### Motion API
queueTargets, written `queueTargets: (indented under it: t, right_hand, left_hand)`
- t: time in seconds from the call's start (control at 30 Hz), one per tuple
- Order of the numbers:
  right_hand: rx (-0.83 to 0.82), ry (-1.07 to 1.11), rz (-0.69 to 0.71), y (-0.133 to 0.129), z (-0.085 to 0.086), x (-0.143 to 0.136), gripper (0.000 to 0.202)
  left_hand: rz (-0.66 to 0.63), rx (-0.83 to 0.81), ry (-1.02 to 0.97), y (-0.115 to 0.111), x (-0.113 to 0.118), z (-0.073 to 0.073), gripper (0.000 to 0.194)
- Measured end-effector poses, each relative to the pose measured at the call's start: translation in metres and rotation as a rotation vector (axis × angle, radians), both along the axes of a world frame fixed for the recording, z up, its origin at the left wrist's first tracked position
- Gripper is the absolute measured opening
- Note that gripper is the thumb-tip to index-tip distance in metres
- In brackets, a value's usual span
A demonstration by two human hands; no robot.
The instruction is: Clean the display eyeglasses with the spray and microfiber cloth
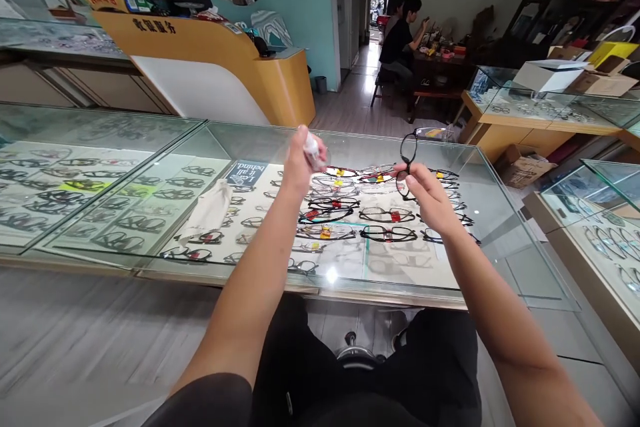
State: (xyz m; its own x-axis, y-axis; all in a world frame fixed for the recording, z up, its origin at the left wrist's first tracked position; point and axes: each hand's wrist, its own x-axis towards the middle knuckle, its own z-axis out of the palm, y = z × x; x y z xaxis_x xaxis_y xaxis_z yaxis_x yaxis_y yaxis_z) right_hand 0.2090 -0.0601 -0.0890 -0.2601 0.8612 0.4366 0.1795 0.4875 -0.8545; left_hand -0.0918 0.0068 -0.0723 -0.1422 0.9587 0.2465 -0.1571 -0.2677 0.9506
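Note:
Raised over the glass display case (320, 288), my left hand (301, 163) is closed around a small white object (313, 149), blurred and partly covered by the fingers. My right hand (431, 199) pinches a pair of black-framed glasses (409, 147) between thumb and fingers, the frame held upright with its lenses one above the other. Below both hands, rows of glasses (389, 233) lie inside the case, many with red or yellow tags. A crumpled pale cloth (213, 208) lies at the left of these rows, beside a dark blue printed card (246, 173).
A wood-and-white counter (285, 87) stands behind the case. At the back, a person in black (397, 43) sits by a dark table (443, 67). More display cases (595, 227) are at the right, with white and brown boxes (550, 73) on one.

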Motion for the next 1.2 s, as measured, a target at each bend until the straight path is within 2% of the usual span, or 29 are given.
queueTargets:
  t: [0.07, 0.13, 0.2, 0.27, 0.4, 0.57, 0.7, 0.83, 0.97, 1.1, 1.2]
  right_hand:
    - [-0.024, 0.035, 0.075, -0.006, 0.002, -0.004, 0.035]
    - [-0.049, 0.051, 0.133, -0.010, 0.003, -0.007, 0.034]
    - [-0.077, 0.062, 0.181, -0.013, 0.003, -0.010, 0.035]
    - [-0.094, 0.075, 0.222, -0.015, 0.003, -0.011, 0.035]
    - [-0.117, 0.068, 0.250, -0.017, 0.002, -0.012, 0.035]
    - [-0.149, 0.067, 0.289, -0.018, 0.001, -0.017, 0.037]
    - [-0.151, 0.058, 0.323, -0.021, 0.003, -0.021, 0.037]
    - [-0.149, 0.046, 0.338, -0.023, 0.005, -0.023, 0.039]
    - [-0.144, 0.084, 0.367, -0.020, 0.004, -0.021, 0.036]
    - [-0.166, 0.168, 0.300, -0.013, 0.000, -0.016, 0.035]
    - [-0.208, 0.260, 0.240, -0.007, -0.002, -0.013, 0.037]
  left_hand:
    - [-0.329, -0.020, -0.106, -0.023, 0.028, 0.010, 0.078]
    - [-0.576, -0.096, -0.138, -0.039, 0.048, 0.012, 0.085]
    - [-0.712, -0.158, -0.125, -0.047, 0.058, 0.010, 0.089]
    - [-0.764, -0.194, -0.100, -0.047, 0.062, 0.006, 0.090]
    - [-0.731, -0.194, -0.049, -0.043, 0.064, -0.004, 0.089]
    - [-0.528, -0.130, 0.107, -0.040, 0.070, -0.012, 0.082]
    - [-0.456, -0.146, 0.174, -0.040, 0.073, -0.017, 0.076]
    - [-0.437, -0.193, 0.215, -0.041, 0.074, -0.020, 0.070]
    - [-0.432, -0.162, 0.177, -0.042, 0.074, -0.020, 0.075]
    - [-0.459, -0.131, 0.179, -0.042, 0.075, -0.019, 0.078]
    - [-0.486, -0.112, 0.269, -0.045, 0.076, -0.018, 0.074]
